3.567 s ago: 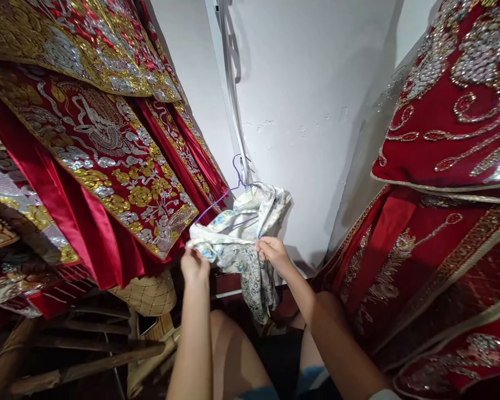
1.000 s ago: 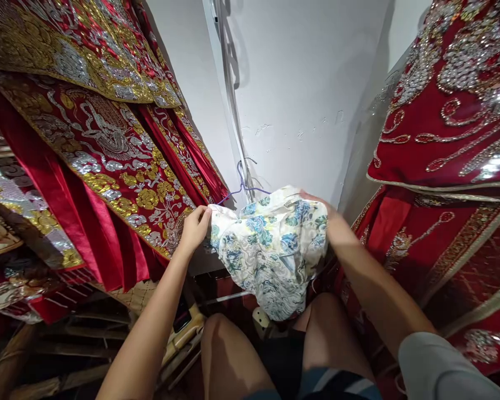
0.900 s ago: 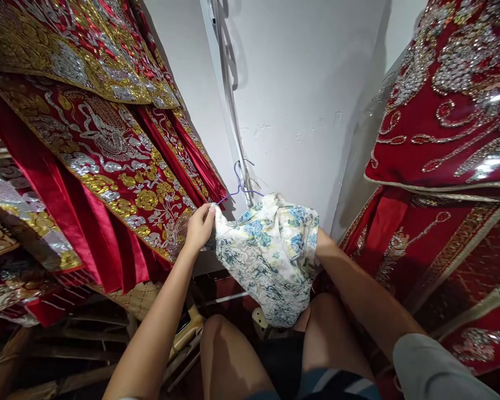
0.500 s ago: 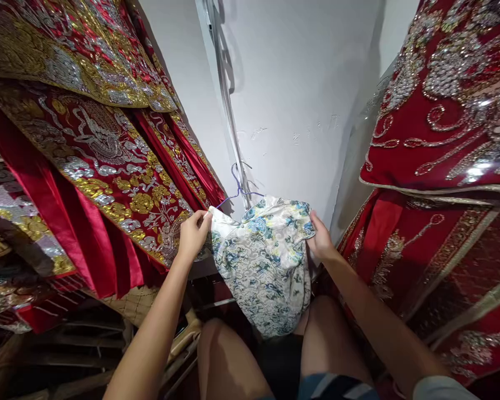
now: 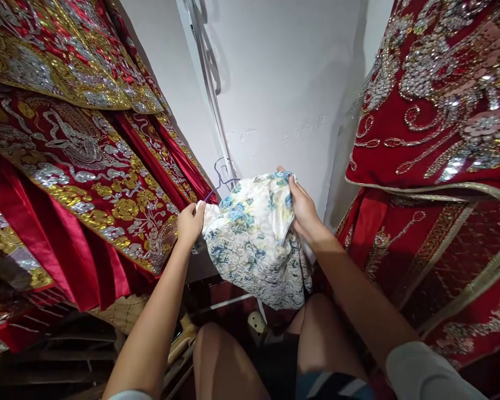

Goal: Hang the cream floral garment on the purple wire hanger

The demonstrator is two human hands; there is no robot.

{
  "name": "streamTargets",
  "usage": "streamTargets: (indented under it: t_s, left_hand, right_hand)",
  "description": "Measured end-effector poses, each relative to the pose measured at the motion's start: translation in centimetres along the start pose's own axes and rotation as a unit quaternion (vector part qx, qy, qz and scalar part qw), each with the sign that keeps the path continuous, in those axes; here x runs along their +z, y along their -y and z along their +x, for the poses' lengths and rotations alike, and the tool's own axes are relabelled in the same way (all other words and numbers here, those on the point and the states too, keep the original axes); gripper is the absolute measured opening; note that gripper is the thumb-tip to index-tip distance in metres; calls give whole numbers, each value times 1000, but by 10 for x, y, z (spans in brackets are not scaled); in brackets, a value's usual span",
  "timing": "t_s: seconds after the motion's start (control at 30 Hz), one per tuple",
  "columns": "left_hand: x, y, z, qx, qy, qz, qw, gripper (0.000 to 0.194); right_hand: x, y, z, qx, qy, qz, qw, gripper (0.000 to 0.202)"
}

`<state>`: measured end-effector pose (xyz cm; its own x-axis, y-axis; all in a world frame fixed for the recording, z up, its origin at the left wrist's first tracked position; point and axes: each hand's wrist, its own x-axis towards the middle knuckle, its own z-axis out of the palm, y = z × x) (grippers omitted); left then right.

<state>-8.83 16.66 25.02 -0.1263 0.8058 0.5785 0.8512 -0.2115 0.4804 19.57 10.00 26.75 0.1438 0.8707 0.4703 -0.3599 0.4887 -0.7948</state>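
A pale short-sleeved top [image 5: 254, 239] with blue, green and yellow floral print is stretched between my hands above my knees. Its upper part hangs on a thin purple wire hanger [image 5: 220, 176], whose hook shows near the wall. My left hand [image 5: 190, 222] pinches the white shoulder edge at the left, thumb on top. On the other side my right hand [image 5: 303, 205] grips the sleeve, its thumb and fingers around the cloth; some fingertips are hidden behind it. The lower part of the top dangles loosely.
Red garments with gold and silver embroidery [image 5: 108, 183] hang close at the left. More red beaded garments [image 5: 441, 139] hang at the right. Ahead stands a white wall [image 5: 275, 83] with a metal pole [image 5: 210, 83]. A pale perforated shoe [image 5: 256, 322] shows below, beside a wooden chair part [image 5: 183, 339].
The top has lifted and swung, its hem now higher and further right. My right hand has moved up and left, its fingers further around the sleeve. The view has shifted slightly rightward.
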Motion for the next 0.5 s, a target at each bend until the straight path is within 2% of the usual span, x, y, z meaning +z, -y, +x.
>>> streamTargets:
  t_s: [0.07,0.13,0.2,0.23,0.3,0.37,0.4,0.43,0.47,0.5]
  left_hand:
    - [-1,-4,3,-6,13,63,998,41]
    - [-3,-5,4,-11,33,111,993,37]
    - [-2,-1,2,-7,37,112,993,33]
    - [-1,2,-1,-3,27,87,996,33]
    - [5,7,-9,2,-9,-18,1000,41]
    - [12,8,-20,-3,-46,-162,986,51]
    - [16,6,-27,-12,-59,-234,970,55]
    - [20,3,-34,-25,-64,-299,952,58]
    - [23,-2,-40,-41,-61,-361,930,60]
    - [26,-9,-46,-61,-45,-422,903,60]
  right_hand:
    - [-1,-2,14,-4,5,-14,1000,65]
    - [3,-1,17,-8,40,-29,999,64]
    - [11,5,5,6,117,-41,992,61]
    - [15,9,-6,24,177,-47,983,60]
    - [20,18,-31,72,332,-64,938,60]
    - [19,21,-52,113,488,-77,862,61]
    - [17,19,-59,130,543,-77,826,60]
    - [13,13,-64,142,568,-75,807,57]
    - [7,5,-67,147,556,-79,815,54]
    - [1,-6,-68,141,505,-95,846,51]
